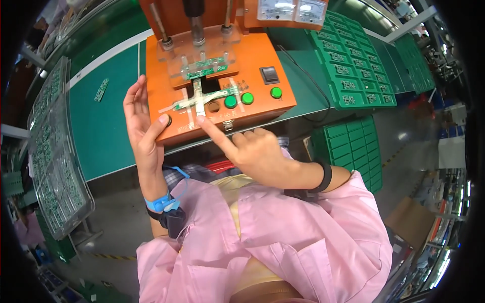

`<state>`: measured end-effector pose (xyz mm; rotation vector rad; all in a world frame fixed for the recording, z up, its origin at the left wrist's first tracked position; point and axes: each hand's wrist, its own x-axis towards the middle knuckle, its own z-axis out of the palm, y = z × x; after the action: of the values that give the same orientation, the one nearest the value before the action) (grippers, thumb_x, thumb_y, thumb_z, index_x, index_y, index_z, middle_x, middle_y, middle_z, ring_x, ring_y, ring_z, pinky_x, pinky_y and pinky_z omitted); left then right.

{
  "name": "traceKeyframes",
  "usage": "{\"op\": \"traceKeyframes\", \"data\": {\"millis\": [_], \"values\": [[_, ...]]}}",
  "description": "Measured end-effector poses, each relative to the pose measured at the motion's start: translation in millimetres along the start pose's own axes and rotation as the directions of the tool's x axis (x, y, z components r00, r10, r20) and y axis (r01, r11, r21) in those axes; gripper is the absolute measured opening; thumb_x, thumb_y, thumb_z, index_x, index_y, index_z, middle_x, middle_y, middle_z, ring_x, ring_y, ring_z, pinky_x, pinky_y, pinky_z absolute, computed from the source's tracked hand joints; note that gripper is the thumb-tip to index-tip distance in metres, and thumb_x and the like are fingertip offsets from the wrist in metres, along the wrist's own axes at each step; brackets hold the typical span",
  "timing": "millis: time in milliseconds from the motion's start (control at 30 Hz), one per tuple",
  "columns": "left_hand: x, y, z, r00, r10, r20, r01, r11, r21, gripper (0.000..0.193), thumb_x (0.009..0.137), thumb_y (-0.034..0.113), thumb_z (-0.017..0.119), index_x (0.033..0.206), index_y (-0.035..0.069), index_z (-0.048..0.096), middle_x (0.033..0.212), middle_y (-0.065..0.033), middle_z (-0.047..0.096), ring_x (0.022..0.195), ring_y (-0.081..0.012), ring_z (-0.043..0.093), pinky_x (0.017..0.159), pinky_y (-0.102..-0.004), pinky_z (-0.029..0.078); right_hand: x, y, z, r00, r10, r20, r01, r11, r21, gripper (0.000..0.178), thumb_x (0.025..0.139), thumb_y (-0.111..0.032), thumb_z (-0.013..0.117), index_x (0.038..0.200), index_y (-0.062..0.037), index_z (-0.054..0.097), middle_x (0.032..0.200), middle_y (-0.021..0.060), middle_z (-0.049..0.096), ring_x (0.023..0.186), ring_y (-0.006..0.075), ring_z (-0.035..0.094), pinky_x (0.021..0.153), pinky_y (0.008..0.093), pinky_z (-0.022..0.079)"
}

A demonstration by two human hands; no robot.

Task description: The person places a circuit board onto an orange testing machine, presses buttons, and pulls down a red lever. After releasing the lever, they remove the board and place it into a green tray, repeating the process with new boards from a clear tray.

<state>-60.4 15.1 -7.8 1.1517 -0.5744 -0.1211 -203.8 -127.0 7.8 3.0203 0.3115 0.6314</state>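
An orange test fixture (252,55) with a clear plastic press plate (174,55) stands on the bench in front of me. My left hand (143,121) lies along its left side, fingers stretched out, thumb on a black button (167,120) at the front left corner. My right hand (257,154) has its index finger extended, the tip at the near end of a white strip (198,96) on the fixture's top; its other fingers are curled. Small green circuit boards (214,63) sit under the press plate. Green buttons (230,102) are right of the strip.
A narrow circuit board (101,90) lies on the green bench mat (96,136). Clear trays of boards (60,177) stand at the left. A green tray of boards (333,83) is at the right, above stacked green trays (353,146). A black cable (308,83) runs beside the fixture.
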Motion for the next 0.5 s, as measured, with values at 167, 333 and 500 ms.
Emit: {"op": "traceKeyframes", "data": {"millis": [167, 333, 500], "values": [[-2.0, 0.8, -4.2, 1.000, 0.004, 0.025, -0.004, 1.000, -0.003, 0.069, 0.064, -0.001, 0.060, 0.126, 0.003, 0.033, 0.134, -0.0162, 0.032, 0.128, -0.0262, 0.024, 0.107, -0.0352, 0.013, -3.1, -13.9, 15.3, 0.998, -0.008, -0.056, -0.001, 0.988, -0.154, 0.078, 0.058, -0.010, 0.054, 0.134, -0.0026, 0.034, 0.048, -0.0028, 0.032, 0.040, 0.0094, 0.038, 0.039, 0.0234, 0.033], [-2.3, 2.7, -3.0, 1.000, -0.014, 0.023, 0.014, 1.000, -0.002, 0.070, 0.063, 0.000, 0.061, 0.127, 0.003, 0.032, 0.135, -0.0159, 0.031, 0.128, -0.0262, 0.024, 0.107, -0.0349, 0.012, -4.9, -18.4, 20.9, 0.998, 0.016, -0.068, -0.026, 0.988, -0.151, 0.076, 0.060, -0.009, 0.055, 0.133, -0.0011, 0.034, 0.049, -0.0026, 0.032, 0.040, 0.0097, 0.036, 0.039, 0.0231, 0.032], [15.4, 14.4, 5.6, 0.964, 0.224, 0.143, -0.261, 0.901, 0.346, 0.074, 0.065, 0.006, 0.066, 0.128, 0.002, 0.029, 0.136, -0.0155, 0.028, 0.128, -0.0259, 0.024, 0.107, -0.0344, 0.013, -1.0, -3.5, 3.2, 0.996, 0.092, -0.003, -0.088, 0.961, 0.264, 0.067, 0.064, -0.002, 0.055, 0.129, -0.0046, 0.040, 0.051, -0.0009, 0.040, 0.042, 0.0110, 0.042, 0.040, 0.0229, 0.034]]}}
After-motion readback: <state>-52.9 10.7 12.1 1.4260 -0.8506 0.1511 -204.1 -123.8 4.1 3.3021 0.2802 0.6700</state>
